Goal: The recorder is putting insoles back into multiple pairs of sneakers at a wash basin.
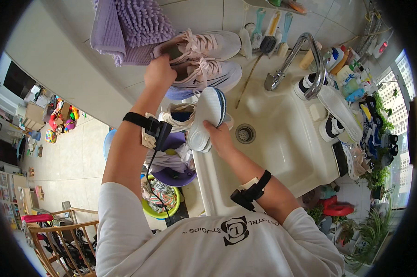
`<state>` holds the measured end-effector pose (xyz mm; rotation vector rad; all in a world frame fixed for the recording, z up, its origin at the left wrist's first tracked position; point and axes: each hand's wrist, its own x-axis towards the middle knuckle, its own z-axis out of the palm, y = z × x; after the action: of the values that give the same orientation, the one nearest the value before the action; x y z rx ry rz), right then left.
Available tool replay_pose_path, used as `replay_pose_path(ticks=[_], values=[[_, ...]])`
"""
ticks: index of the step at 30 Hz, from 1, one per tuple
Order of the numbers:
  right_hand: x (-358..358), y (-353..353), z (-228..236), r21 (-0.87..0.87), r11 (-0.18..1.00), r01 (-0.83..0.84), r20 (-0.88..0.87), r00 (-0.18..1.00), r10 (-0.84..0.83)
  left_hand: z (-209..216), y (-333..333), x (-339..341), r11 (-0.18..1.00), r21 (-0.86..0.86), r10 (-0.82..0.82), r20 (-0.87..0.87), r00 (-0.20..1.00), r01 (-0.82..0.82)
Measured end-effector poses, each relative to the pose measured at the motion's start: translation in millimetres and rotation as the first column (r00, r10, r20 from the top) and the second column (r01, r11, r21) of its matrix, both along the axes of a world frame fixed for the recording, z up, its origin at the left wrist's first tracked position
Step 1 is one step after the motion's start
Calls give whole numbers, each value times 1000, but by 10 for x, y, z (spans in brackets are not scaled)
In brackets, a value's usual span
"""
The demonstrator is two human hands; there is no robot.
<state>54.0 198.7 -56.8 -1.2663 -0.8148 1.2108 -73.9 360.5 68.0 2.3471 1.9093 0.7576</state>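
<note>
A pair of pale pink lace-up sneakers stands side by side behind the sink's left corner. My left hand [160,73] is closed at the heel of the nearer sneaker [210,76], with some fingertips hidden; the farther sneaker [217,45] lies right against it. My right hand [221,137] grips a white shoe [207,113], its pale sole turned up and a blue band along one edge. Just left of it, a white shoe with a dark blue lining [176,116] rests on the sink's left rim, partly covered.
The cream sink [275,138] has a drain [245,134] and a chrome faucet [305,55]. Brushes [268,41] stand behind it. More shoes [340,111], a phone [340,159] and bottles line the right side. Purple [174,176] and green basins [161,214] sit below left.
</note>
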Motion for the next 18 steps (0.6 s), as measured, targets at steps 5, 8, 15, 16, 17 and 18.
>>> replay_pose_path(ticks=[5,8,15,16,17,18], values=[[32,-45,105,-16,1000,16,4,1000,-16,-45,-90,31,999,-16,40,-100,994,-42],[55,-77,187,-43,999,3,73,997,0,-178,-89,23,998,-51,23,-162,987,-32],[70,-66,200,-60,998,8,25,1000,-6,-299,-73,45,994,-111,-21,-201,979,-2],[73,-67,200,-60,998,8,25,1000,-7,-307,-75,46,992,-125,-16,-175,984,-6],[76,-67,201,-73,997,8,32,999,-5,-315,-70,35,992,-125,-16,-175,984,-6],[76,-65,203,-86,996,7,39,999,-3,-319,-61,12,993,-118,8,-152,988,-26]])
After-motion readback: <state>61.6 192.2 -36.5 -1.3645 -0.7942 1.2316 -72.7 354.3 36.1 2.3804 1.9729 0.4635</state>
